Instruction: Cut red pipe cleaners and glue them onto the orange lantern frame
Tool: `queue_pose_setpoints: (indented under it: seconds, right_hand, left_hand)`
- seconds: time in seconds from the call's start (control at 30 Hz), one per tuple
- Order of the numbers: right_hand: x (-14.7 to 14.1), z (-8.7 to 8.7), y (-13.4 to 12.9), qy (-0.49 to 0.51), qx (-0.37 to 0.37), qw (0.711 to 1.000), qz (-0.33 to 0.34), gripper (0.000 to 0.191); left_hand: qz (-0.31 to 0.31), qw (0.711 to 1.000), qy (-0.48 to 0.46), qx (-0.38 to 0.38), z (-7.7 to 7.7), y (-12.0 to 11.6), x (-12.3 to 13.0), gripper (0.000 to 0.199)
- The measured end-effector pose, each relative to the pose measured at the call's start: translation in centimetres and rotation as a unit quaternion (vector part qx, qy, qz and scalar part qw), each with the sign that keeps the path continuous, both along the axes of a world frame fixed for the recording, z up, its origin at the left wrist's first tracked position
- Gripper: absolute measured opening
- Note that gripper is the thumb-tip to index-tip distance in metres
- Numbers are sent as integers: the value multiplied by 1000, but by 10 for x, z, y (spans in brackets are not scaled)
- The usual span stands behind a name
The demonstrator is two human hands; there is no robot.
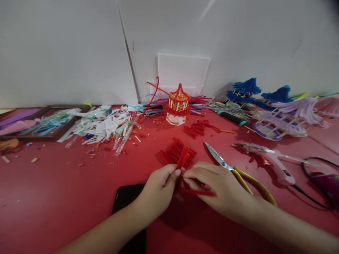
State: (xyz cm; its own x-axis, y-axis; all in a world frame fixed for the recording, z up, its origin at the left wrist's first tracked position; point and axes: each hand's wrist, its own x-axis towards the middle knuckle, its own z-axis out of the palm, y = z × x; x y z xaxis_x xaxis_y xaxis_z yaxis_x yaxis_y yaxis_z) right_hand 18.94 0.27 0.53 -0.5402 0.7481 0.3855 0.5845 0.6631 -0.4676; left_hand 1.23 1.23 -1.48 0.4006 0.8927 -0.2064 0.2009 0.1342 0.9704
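Observation:
Between thumb and fingers my left hand [162, 187] pinches a small bundle of red pipe cleaners [183, 157] standing upward. Close beside it, my right hand [218, 185] has its fingers curled round another red pipe cleaner [198, 192] that points right under the palm. Just beyond both hands lies a pile of cut red pieces [169, 155]. A second red pile [196, 129] is farther back. Behind that stands a small orange and red pavilion model [179, 104] on a white base.
Yellow-handled scissors [242, 176] and a pink glue gun [278, 164] lie right of my hands. A black phone [127, 195] is under my left forearm. White scraps [106, 123] lie back left; blue pavilion models [245, 91] stand back right.

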Motion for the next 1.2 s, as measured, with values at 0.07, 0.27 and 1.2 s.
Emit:
queue_pose_setpoints:
  seconds: [0.07, 0.27, 1.2]
  right_hand:
    - [-1, 0, 0, 24, -20, 999, -5, 16]
    - [16, 5, 11, 71, 58, 994, -67, 13]
    - [7, 11, 7, 126, -240, 958, -92, 9]
  left_hand:
    - [-2, 1000, 17, 4, 1, -2, 2, 28]
    - [-1, 1000, -16, -25, -1, -1, -1, 31]
    - [165, 959, -189, -134, 3, 9, -2, 25]
